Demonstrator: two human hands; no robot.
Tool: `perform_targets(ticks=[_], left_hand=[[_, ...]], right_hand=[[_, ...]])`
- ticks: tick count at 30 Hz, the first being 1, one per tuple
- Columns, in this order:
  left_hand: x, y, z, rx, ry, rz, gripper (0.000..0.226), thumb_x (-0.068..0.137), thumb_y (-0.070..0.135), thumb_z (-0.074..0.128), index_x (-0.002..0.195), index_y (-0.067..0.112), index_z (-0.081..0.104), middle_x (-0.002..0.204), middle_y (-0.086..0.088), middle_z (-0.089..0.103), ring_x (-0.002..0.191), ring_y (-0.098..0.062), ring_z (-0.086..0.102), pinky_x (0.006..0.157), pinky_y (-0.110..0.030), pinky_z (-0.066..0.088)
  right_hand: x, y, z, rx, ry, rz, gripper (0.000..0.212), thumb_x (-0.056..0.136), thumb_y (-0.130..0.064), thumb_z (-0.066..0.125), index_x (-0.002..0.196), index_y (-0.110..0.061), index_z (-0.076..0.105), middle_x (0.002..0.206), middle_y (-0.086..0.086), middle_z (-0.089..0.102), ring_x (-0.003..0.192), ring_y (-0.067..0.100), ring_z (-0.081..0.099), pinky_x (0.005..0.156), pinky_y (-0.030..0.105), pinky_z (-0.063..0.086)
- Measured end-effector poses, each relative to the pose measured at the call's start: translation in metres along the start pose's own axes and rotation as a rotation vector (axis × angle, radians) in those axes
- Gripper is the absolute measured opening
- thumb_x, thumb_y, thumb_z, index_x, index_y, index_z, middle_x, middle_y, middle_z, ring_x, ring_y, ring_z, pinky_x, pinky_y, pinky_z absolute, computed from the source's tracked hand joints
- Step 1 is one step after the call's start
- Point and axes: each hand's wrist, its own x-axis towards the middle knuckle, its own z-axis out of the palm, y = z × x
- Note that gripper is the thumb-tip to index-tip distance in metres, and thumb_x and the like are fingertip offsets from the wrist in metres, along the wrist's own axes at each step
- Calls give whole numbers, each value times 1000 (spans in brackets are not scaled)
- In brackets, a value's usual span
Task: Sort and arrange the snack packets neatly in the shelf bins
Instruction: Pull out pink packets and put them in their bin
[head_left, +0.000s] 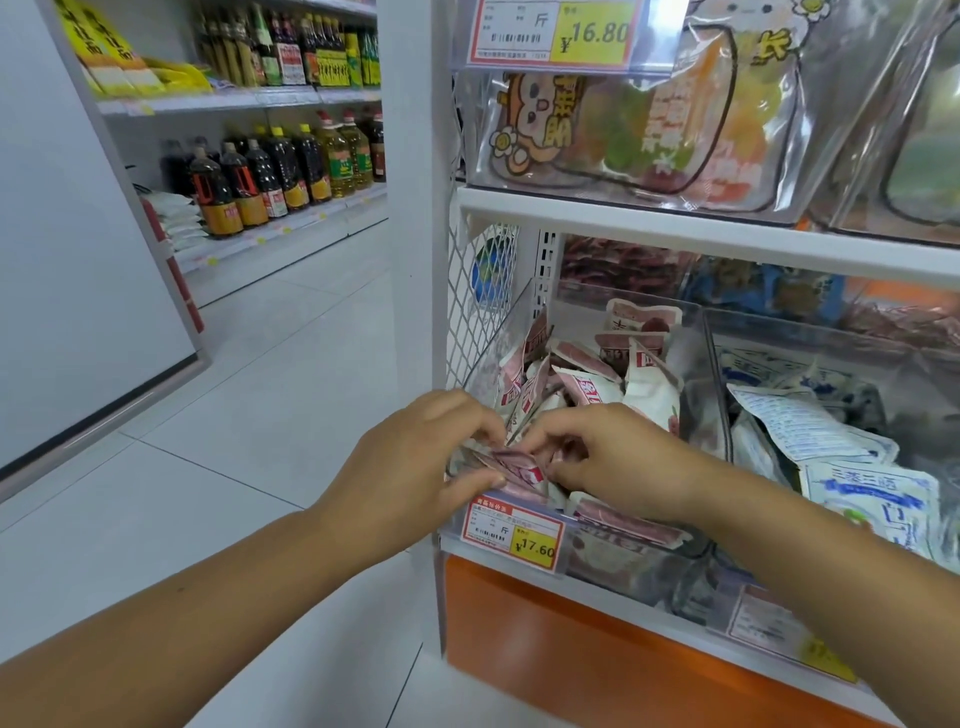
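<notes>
A clear plastic bin (691, 410) on the lower shelf holds several pink-and-white snack packets (587, 387), lying jumbled and tilted. At the bin's front left corner my left hand (415, 467) and my right hand (613, 457) meet over one pink-and-white packet (519, 467). Both hands pinch it with fingers and thumbs, holding it flat just above the bin's front rim. Below the hands hangs a price tag (511, 535) reading 17.60. The neighbouring bin on the right (779, 332) holds blue-and-white packets (872, 499).
The upper shelf (675, 223) carries clear bins of colourful sweets (649, 130) with a 16.80 tag. An orange base panel (571, 654) runs under the lower shelf. Across the tiled aisle floor (260, 415) stand shelves of oil and sauce bottles (280, 171). A white post (415, 208) borders the bins.
</notes>
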Motion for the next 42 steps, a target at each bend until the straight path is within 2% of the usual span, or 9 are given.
perform_targets(ticks=[5,7,10,16,24,29,32,37,42], left_hand=[[3,-2,-7,249,-124,163,45,92,51,47,132,31,53,134,15,52,120,-9,45,91,-26,44],[4,-1,-10,340,-186,242,41,96,49,36,127,34,58,125,17,60,113,-12,50,82,-32,50],[9,1,-9,399,-241,282,40,97,48,30,130,36,51,117,16,60,103,-11,52,79,-30,48],[15,6,-2,343,-305,243,41,100,50,24,131,40,49,112,16,60,103,-11,50,85,-30,41],[15,3,-3,338,-315,240,40,100,48,27,128,39,54,95,15,62,89,-12,50,78,-28,41],[15,2,-3,314,-312,231,42,100,50,26,127,40,56,93,16,62,88,-11,51,78,-27,41],[16,1,-3,318,-314,229,43,100,51,25,129,40,55,91,15,61,88,-12,50,77,-28,41],[15,1,-2,308,-311,211,47,99,51,22,132,39,54,95,15,61,92,-11,50,83,-30,42],[14,4,-2,305,-299,200,47,98,51,23,131,39,54,100,17,63,95,-9,51,85,-28,41]], right_hand=[[-9,-8,-25,-74,-228,45,22,94,-18,59,103,-36,66,88,-31,63,83,-12,59,78,10,45],[-6,-15,-49,-45,-208,68,21,95,-23,58,104,-38,69,89,-23,69,83,5,68,79,26,56],[15,-23,-64,9,-33,4,20,93,-17,61,102,-33,70,88,-14,73,75,-3,67,68,11,52],[65,-2,-13,-214,-330,-62,19,91,-14,61,108,-21,66,85,-16,62,79,3,58,73,20,46],[64,31,-43,-605,-430,-109,30,91,-24,56,108,-45,69,118,-23,60,112,7,55,96,32,45],[57,22,-57,-323,-530,27,27,86,-42,60,110,-35,69,104,-14,63,107,13,56,100,33,44],[53,17,-54,-370,-623,63,41,76,-55,68,116,-48,63,119,-13,58,116,9,49,106,33,37],[57,32,-35,-458,-350,-26,17,86,-50,61,94,-37,70,92,-14,67,88,7,61,87,38,50],[36,29,-41,-25,-43,-24,26,97,-30,54,76,-15,59,67,-6,50,61,4,43,63,21,36]])
